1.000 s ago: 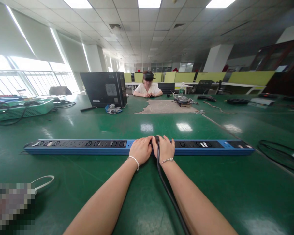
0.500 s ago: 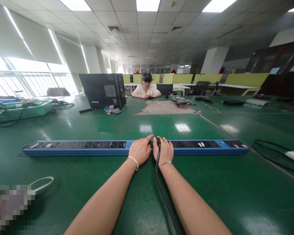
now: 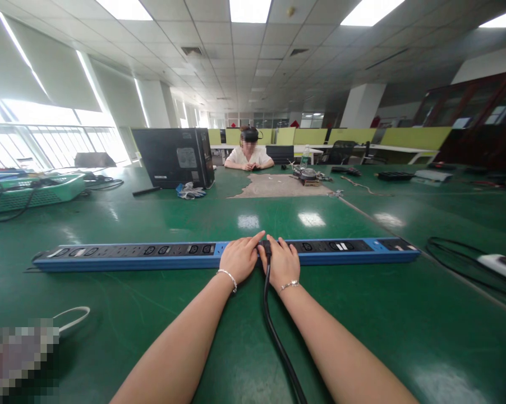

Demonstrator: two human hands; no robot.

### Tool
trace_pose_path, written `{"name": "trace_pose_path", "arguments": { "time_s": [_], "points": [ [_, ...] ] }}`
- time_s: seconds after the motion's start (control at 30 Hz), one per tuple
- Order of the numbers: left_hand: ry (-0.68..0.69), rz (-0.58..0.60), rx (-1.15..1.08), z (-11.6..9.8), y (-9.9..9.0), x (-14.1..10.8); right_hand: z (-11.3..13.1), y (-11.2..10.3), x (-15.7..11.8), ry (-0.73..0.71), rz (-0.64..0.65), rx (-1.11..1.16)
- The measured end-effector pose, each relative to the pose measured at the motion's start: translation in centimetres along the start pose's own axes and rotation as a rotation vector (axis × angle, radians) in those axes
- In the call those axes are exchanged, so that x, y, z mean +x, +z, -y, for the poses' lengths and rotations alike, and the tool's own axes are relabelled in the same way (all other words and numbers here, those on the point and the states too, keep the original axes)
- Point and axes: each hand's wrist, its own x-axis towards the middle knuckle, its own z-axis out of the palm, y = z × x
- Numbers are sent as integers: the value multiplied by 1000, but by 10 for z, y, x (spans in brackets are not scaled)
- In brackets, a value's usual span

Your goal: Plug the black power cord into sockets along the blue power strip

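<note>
A long blue power strip [image 3: 122, 265] with black sockets lies across the green table in front of me. My left hand [image 3: 239, 261] is wrapped over the middle of the strip, its index finger stretched toward a black power plug [image 3: 265, 247]. My right hand [image 3: 281, 262] lies over the strip just right of the plug, thumb against it and fingers curled over the far side. The plug stands at the strip's top face between my hands; how deep it sits is hidden. Its black cable [image 3: 274, 331] runs down toward me between my forearms.
A black computer case [image 3: 169, 157] and gloves [image 3: 191, 191] stand beyond the strip, with a green basket [image 3: 59, 191] at left. Black cables [image 3: 450, 252] and a white power strip [image 3: 499, 268] lie at right. Another person [image 3: 248, 154] sits across the table.
My right hand has shifted slightly away from the cable, uncovering more of the plug. The cable now hangs a little further left near the plug. The view has turned slightly right.
</note>
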Motion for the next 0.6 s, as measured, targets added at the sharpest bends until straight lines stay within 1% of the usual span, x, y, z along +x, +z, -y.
{"name": "trace_pose_path", "arguments": {
  "time_s": [0.17,0.37,0.6],
  "points": [
    [18,11,-50,-3,-1,-2,-14,-9,-1,-109,88,-12],
    [107,25,-123,-9,0,-3,-20,-11,-1,-144,111,19],
    [47,31,-158,-12,1,1,-18,-14,3,-123,126,40]
  ]
}}
